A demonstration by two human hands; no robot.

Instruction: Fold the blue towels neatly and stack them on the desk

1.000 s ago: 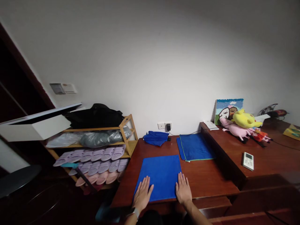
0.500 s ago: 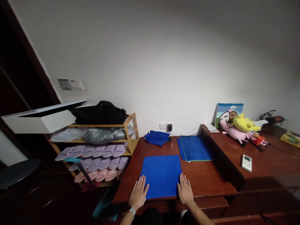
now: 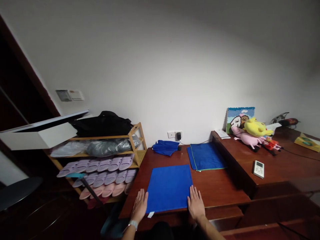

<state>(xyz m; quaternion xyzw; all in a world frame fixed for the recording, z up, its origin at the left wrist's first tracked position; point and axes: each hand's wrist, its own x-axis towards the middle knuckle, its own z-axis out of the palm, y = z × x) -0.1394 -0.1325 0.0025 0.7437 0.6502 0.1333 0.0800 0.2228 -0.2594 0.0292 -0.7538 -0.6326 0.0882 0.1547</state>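
Left hand (image 3: 139,205) moved left off the blue cloth (image 3: 170,188) since the earlier frame, white tag (image 3: 151,215) now showing at the cloth's near left corner. Blue cloth lies flat on the near part of the brown table (image 3: 220,191), at its near edge. Left hand open, palm down, just beside the cloth's left edge, holding nothing; contact with cloth can't tell. Right hand (image 3: 196,203) open and flat at the near right corner, fingers extended, no grip. Crumpled cloth (image 3: 165,147) at far left of table, green-edged cloth (image 3: 207,156) flat at far right. Black plug (image 3: 178,135) in wall behind. Left: wooden rack (image 3: 140,156) with slippers (image 3: 110,163), black bag (image 3: 102,123) on top. Right: higher desk (image 3: 237,151) with remote (image 3: 258,169), yellow toy (image 3: 256,127) on pink toy (image 3: 246,137)
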